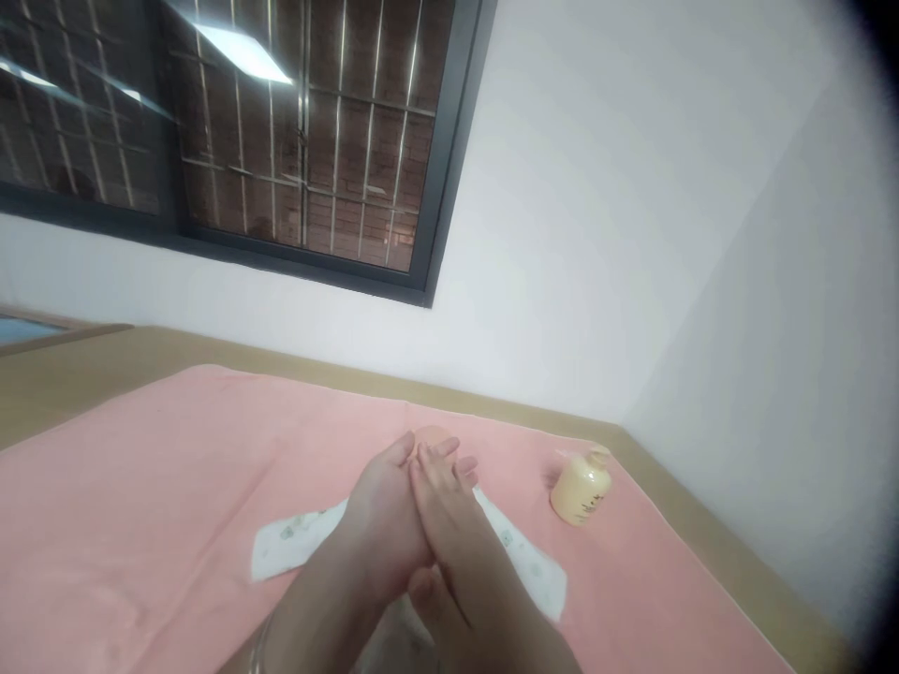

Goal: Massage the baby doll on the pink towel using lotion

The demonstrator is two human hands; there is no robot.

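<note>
My left hand (pixel 388 529) is turned palm up with its fingers stretched out. My right hand (pixel 449 515) lies flat across that palm, fingers extended, so the two palms touch. No object shows between them, though the contact area is hidden. Below the hands, a white cloth piece with small prints (pixel 291 545) sticks out to both sides; its middle is covered by my hands and arms. A rounded skin-coloured shape (pixel 434 435) peeks out just beyond my fingertips, mostly hidden, so its kind is unclear. To the right stands a pale yellow pump bottle (pixel 582 489) with dark lettering.
A pink sheet (pixel 175 487) covers most of the wooden-coloured surface (pixel 281 360), whose edge meets a white wall (pixel 562 234). Above is a dark-framed window (pixel 430 187) with metal bars behind the glass. A bracelet (pixel 259 646) circles my left wrist.
</note>
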